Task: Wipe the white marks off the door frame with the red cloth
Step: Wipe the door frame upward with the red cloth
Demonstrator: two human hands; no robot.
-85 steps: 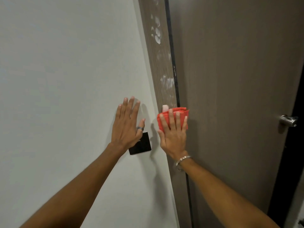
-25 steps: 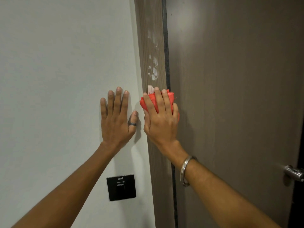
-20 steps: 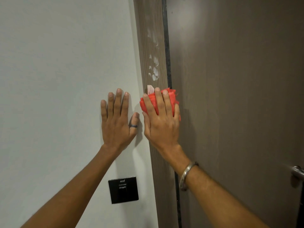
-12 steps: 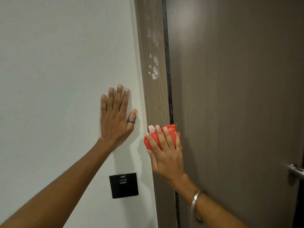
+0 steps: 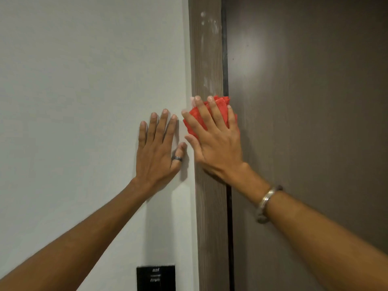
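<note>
A crumpled red cloth [image 5: 220, 111] is pressed flat against the brown wood-grain door frame [image 5: 210, 59] by the right hand [image 5: 216, 143]. The hand is not closed around the cloth; the 4 fingers [image 5: 216, 114] are spread straight over it and the palm bears on its lower part, so that the cloth is pinned between hand and frame. Red folds are seen above and between the fingertips, reaching to the dark gap at the edge of the grey-brown door [image 5: 315, 122]. A silver metal bangle [image 5: 265, 203] is worn on the right wrist.

Faint white marks [image 5: 206, 18] are visible high on the frame, well above the cloth, and a paler smear is seen just above it.

The left hand [image 5: 159, 152] is laid open and flat on the plain white wall [image 5: 84, 101], just beside the right hand, with nothing held in it. A dark band ring [image 5: 177, 158] is worn on its thumb. A black square wall switch [image 5: 155, 277] is partly seen on the wall at the bottom edge, below the left hand.
</note>
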